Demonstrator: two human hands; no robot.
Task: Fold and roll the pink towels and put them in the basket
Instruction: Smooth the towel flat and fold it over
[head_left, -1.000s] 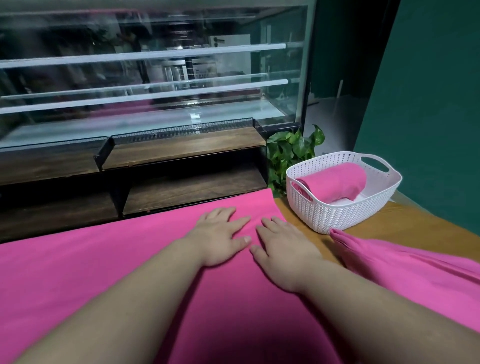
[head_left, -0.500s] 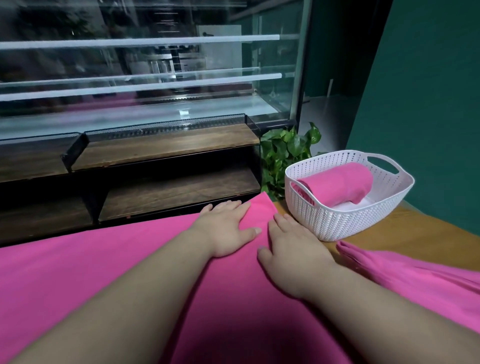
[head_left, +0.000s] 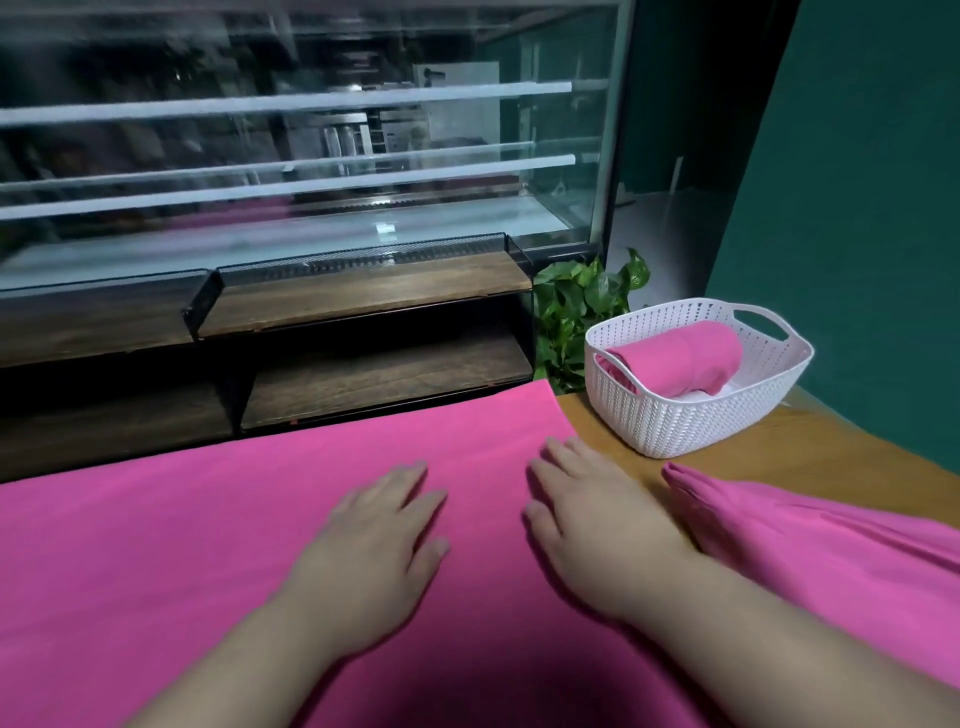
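Now both hands lie palm down on a pink towel (head_left: 156, 545) that is spread flat across the near part of the wooden counter (head_left: 841, 447). The left hand (head_left: 374, 545) has its fingers straight and slightly fanned, angled forward and a little to the right, and it grips nothing. The right hand (head_left: 587, 525) sits beside it but apart from it, near the towel's right edge. Its fingers are also extended and flat against the cloth, with nothing in its grasp. The thumbs point toward each other across a strip of bare towel, and both forearms reach in from the bottom of the view.

A second pink towel (head_left: 831, 561) lies rumpled on the counter just right of the right hand. Farther back on the right stands a white woven-pattern basket (head_left: 691, 431), with a rolled pink towel (head_left: 680, 358) lying slantwise inside it. A leafy green plant (head_left: 576, 301) stands behind the basket, beside a dark wooden shelf rack (head_left: 363, 296). Above the rack is a glass display case (head_left: 311, 156). What stands behind the glass is too blurred to read.
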